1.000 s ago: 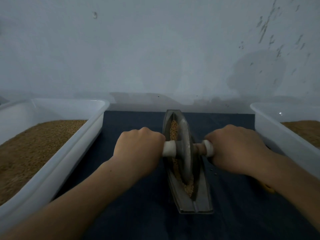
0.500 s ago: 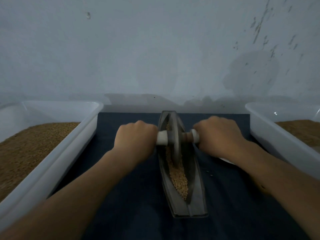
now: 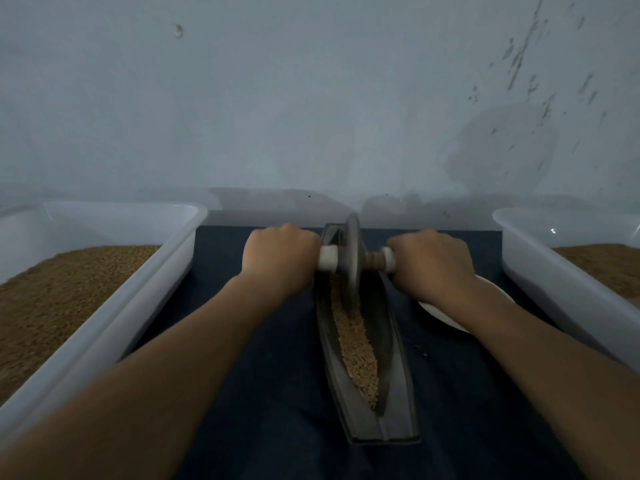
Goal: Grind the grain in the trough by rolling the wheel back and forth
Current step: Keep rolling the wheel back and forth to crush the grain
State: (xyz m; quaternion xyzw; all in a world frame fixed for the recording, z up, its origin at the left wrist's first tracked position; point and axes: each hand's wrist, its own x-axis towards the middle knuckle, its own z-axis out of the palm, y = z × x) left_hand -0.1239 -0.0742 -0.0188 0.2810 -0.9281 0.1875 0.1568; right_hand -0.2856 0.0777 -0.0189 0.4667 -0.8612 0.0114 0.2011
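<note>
Got my left hand (image 3: 280, 259) and right hand (image 3: 431, 263) wrapped round the axle stubs (image 3: 327, 258) either side of the wheel (image 3: 352, 258), parked at the far end of the trough (image 3: 393, 393) over the grain (image 3: 356, 348), and it looks like heavy, stiff metal, so grip the axle, not the rim.

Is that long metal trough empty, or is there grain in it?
Not empty: tan grain lies along the trough, on the near side of the wheel.
</note>
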